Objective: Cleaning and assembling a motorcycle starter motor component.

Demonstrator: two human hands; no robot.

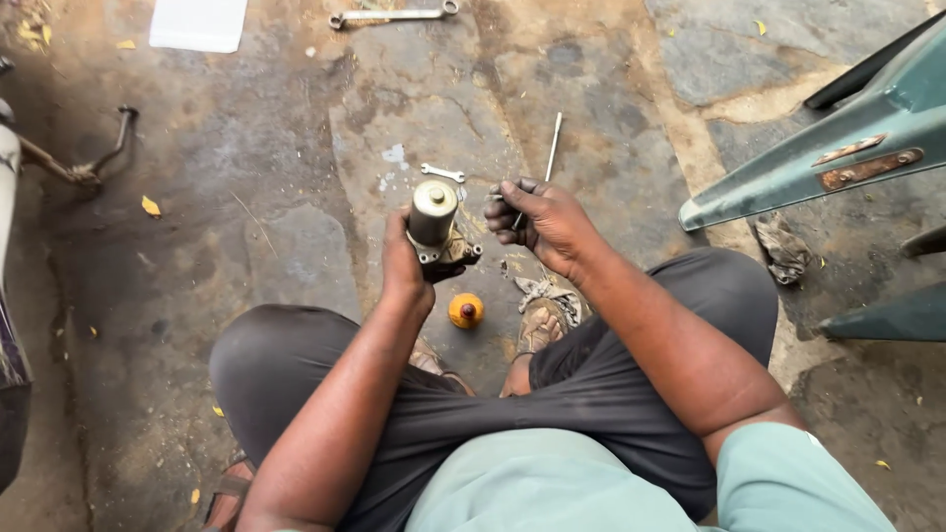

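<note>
My left hand [402, 266] grips a small cylindrical metal motor [435, 223] by its lower body, holding it upright above the ground. My right hand [540, 223] is just to its right, fingers closed around a small thin part that I cannot make out. A long thin metal rod [552, 148] lies on the ground beyond the right hand. Below the motor, a round orange cap [466, 310] rests on the ground between my feet.
A small spanner [442, 173] lies just beyond the motor, a larger ring spanner [393, 15] at the top. A white sheet [198, 24] is top left, a bent metal lever [84, 167] at left. Green metal frame [838, 148] at right, with a rag [783, 248].
</note>
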